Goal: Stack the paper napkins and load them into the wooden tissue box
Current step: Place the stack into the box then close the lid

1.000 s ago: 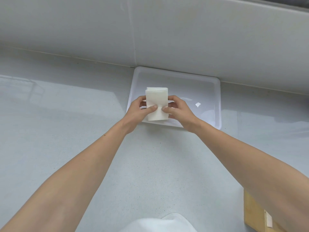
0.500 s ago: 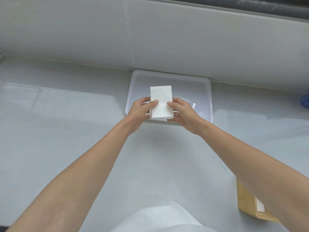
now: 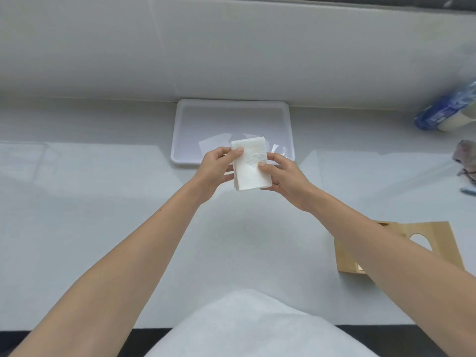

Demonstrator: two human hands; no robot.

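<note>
A white stack of paper napkins [image 3: 251,173] is held in the air above the counter, just in front of the white tray [image 3: 181,130]. My left hand [image 3: 215,167] grips its left edge with the thumb on top. My right hand [image 3: 284,176] grips its right edge the same way. The wooden tissue box [image 3: 435,237] lies on the counter at the lower right, its oval opening facing up; my right forearm covers part of it.
The tray sits against the back wall with a clear wrapper piece [image 3: 213,143] in it. A blue plastic package [image 3: 445,112], a crumpled cloth [image 3: 467,158] and a blue pen [image 3: 468,191] lie at the far right. The counter's front edge runs near my body.
Both hands have lifted the napkin stack out of the tray and drawn it toward me. The view has shifted, bringing the wooden box and the right-hand items into sight.
</note>
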